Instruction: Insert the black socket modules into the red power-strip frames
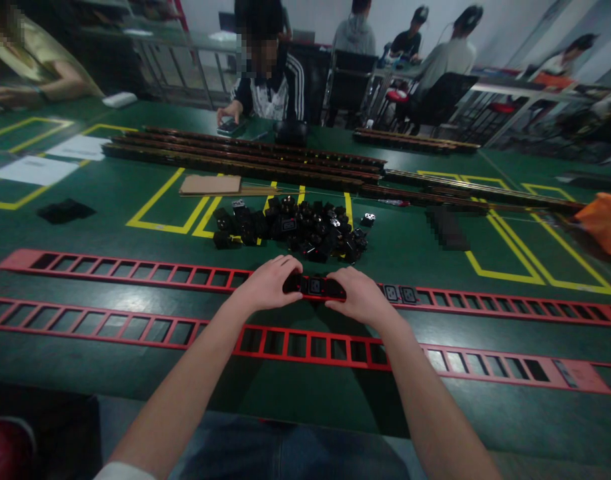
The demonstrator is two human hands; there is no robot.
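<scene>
A long red slotted strip [195, 275] lies across the green table, with a row of rectangular openings. My left hand [271, 283] is closed over its middle, fingers at the far edge and thumb at the near edge. My right hand [359, 293] grips the same strip a little further right, in a similar curl. Between the hands a black power socket [315, 286] sits in the strip; dark parts beside it are partly covered by my fingers. Right of my right hand, two more sockets [400, 294] fill openings. Just beyond lies a pile of loose black sockets [298, 227].
Nearer me runs a second red slotted strip [310, 347], under my forearms. Long dark rails [245, 157] lie across the back, near cardboard pieces [210, 185]. An orange bag [605, 223] is at right, papers [38, 171] at left. A person [270, 87] sits opposite.
</scene>
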